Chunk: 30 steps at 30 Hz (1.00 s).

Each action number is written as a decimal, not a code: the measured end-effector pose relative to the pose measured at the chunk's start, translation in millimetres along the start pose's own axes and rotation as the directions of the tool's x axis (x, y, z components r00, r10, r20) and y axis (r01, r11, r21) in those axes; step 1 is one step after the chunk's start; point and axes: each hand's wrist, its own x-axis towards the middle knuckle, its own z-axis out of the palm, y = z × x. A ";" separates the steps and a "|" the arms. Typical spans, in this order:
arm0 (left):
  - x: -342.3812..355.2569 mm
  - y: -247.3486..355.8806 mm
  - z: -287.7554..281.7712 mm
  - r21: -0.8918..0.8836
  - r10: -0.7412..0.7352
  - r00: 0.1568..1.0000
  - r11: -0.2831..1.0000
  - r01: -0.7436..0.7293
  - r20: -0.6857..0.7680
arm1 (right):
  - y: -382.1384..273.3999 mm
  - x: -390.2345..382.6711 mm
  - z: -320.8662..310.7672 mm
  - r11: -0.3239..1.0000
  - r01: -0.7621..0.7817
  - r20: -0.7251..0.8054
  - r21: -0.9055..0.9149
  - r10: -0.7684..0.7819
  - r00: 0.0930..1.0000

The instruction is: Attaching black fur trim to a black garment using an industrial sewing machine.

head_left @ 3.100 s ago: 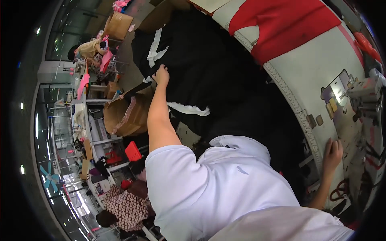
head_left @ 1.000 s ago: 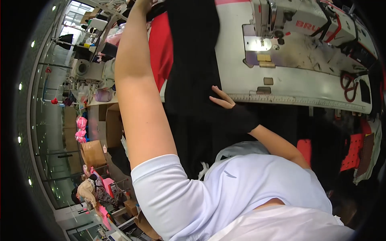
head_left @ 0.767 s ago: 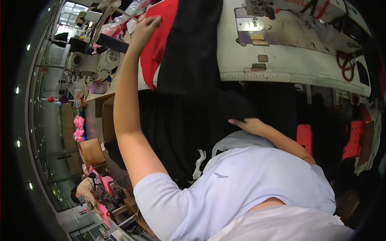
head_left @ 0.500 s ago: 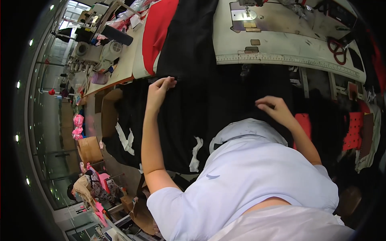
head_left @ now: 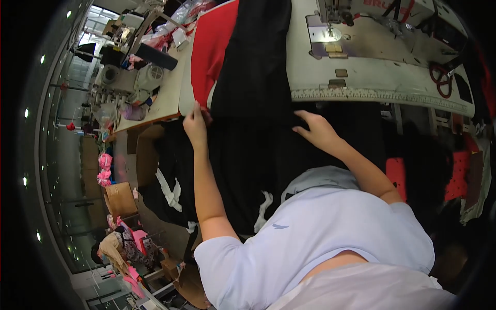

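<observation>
A long black cloth runs from the sewing table's surface over its front edge, with a red cloth beside it on the left. My left hand is closed in a pinch on the red cloth's lower end, at the table edge. My right hand is at the black cloth's right edge, thumb and fingers apart; whether the fingertips touch it I cannot tell. More dark cloth hangs down over my lap, with white strips on it.
A sewing machine stands at the far side, with a ruler strip along the table's front edge. Red-handled scissors lie at the right. Left are a dark cylinder and a cardboard box; a person works beyond.
My left hand has shifted from the black cloth to the end of the red one. My right hand has moved left and forward to the black cloth's edge. The view has shifted slightly.
</observation>
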 end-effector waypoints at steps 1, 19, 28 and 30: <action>-1.2 -3.3 -3.5 0.041 -0.153 0.987 0.988 0.151 0.044 | 0.0 -0.2 -9.9 0.995 -0.096 0.011 0.003 0.096 0.995; -84.8 119.6 79.6 -0.149 0.634 0.748 0.773 -0.616 0.198 | -49.6 -6.7 -51.6 0.871 -0.016 -0.137 0.492 0.095 0.986; -147.5 32.6 135.3 -0.738 0.280 0.775 0.592 0.325 0.566 | -60.1 26.3 -58.9 0.883 0.436 -0.118 -0.175 -0.458 0.881; -148.0 35.7 132.9 -0.760 0.252 0.779 0.519 0.393 0.575 | -63.5 20.0 -53.7 0.857 0.465 -0.150 -0.222 -0.502 0.852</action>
